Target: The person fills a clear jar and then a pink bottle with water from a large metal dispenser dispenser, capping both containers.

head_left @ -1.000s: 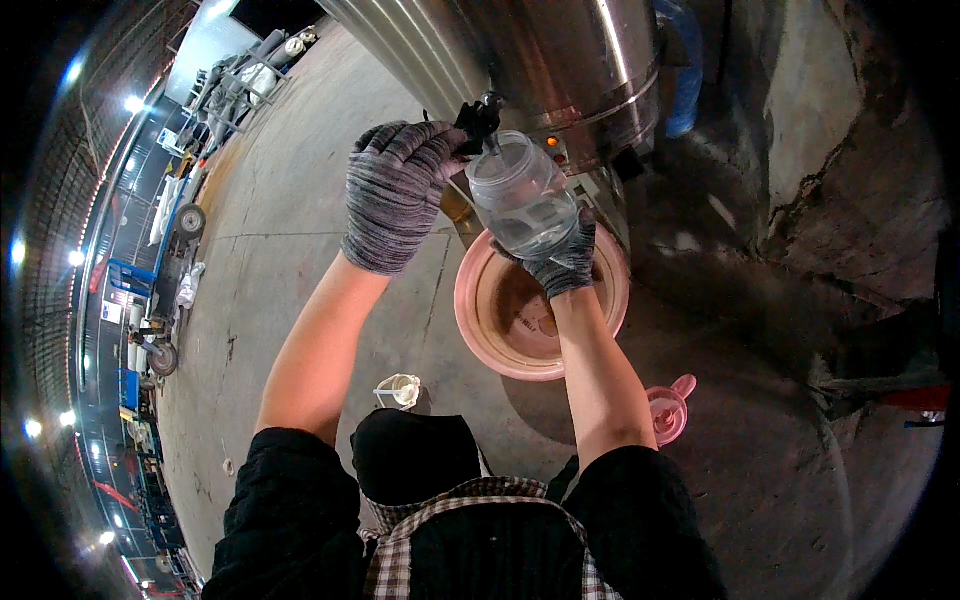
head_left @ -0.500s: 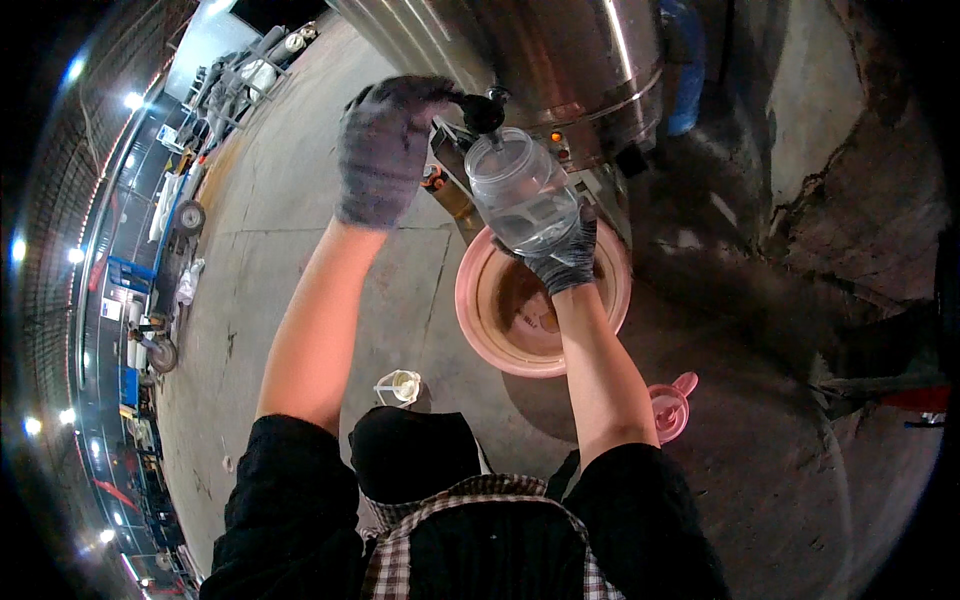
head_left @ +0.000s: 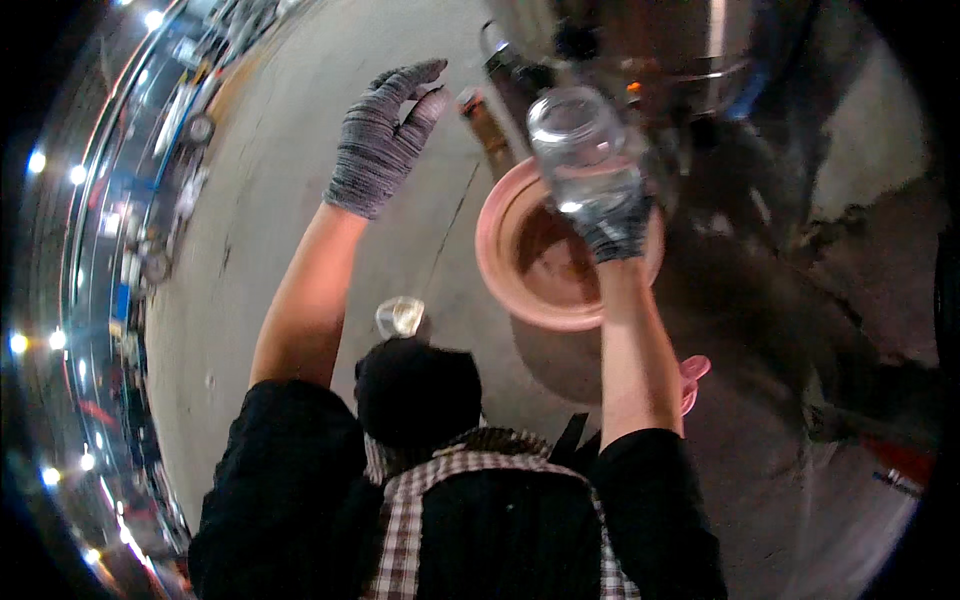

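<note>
My right hand, in a dark grey knit glove, grips the lower part of a clear jar with some clear liquid inside. The jar is tilted, its open mouth pointing away from me, above a pink basin. My left hand, gloved in grey, is raised in the air to the left of the jar. Its fingers are curved and apart from the thumb, with nothing between them. Beyond the jar's mouth is the black tap of a large metal tank; this area is blurred.
A small whitish container stands on the concrete floor left of the basin. A pink plastic scoop-like item lies by my right forearm. Wheeled equipment lines the far left. A rough wall rises at the right.
My left hand has let go of the tap and moved back from it. The jar, in my right hand, has come away from under the tap. The whole view has shifted.
</note>
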Available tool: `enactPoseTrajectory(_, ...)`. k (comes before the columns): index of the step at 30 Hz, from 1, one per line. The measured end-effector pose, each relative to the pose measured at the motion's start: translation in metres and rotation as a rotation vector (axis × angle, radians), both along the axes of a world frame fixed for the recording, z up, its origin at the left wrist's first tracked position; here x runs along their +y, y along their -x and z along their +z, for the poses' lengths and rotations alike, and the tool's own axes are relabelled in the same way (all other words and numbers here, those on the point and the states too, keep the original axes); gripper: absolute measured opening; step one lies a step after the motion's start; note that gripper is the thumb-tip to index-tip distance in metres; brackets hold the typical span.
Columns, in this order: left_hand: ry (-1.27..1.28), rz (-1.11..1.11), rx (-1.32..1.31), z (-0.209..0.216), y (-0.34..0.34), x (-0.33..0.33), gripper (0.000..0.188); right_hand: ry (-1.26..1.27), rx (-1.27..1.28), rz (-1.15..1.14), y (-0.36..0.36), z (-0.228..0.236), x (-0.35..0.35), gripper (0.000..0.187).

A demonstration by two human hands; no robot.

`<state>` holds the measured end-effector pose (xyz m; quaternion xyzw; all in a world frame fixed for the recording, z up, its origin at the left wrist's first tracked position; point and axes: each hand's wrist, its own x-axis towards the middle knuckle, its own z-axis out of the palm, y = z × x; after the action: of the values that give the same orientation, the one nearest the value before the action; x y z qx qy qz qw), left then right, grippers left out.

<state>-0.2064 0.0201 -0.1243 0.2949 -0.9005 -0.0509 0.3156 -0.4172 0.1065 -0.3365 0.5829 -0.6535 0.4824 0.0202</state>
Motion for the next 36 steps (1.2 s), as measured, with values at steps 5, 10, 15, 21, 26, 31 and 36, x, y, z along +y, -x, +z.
enactPoseTrajectory(5,-0.406,0.371,-0.22,-0.091,-0.156,-0.012,0.039,-0.243,0.266,-0.144,-0.002,-0.058,0.006,0.038)
enactPoseTrajectory(10,-0.714,0.63,-0.513,-0.204,-0.286,0.015,0.069,-0.282,0.352,-0.289,-0.013,-0.027,0.023,0.044)
enactPoseTrajectory(15,-0.678,0.789,-0.367,-0.307,-0.338,0.045,0.068,-0.134,-0.661,0.09,-0.018,-0.029,0.021,0.044)
enactPoseTrajectory(21,-0.782,1.114,0.95,-0.345,-0.326,0.08,0.05,0.018,-1.424,0.251,-0.022,-0.033,0.026,0.042)
enactPoseTrajectory(26,-0.918,1.312,1.133,-0.373,-0.36,0.099,0.049,0.073,-1.564,0.087,-0.058,-0.001,0.017,0.043)
enactPoseTrajectory(31,-1.529,1.346,0.85,-0.4,-0.346,0.094,0.04,0.039,-1.594,0.176,-0.066,0.003,0.02,0.043)
enactPoseTrajectory(36,-1.787,1.396,0.998,-0.424,-0.328,0.074,0.02,0.019,-1.622,0.235,-0.077,0.001,0.021,0.044)
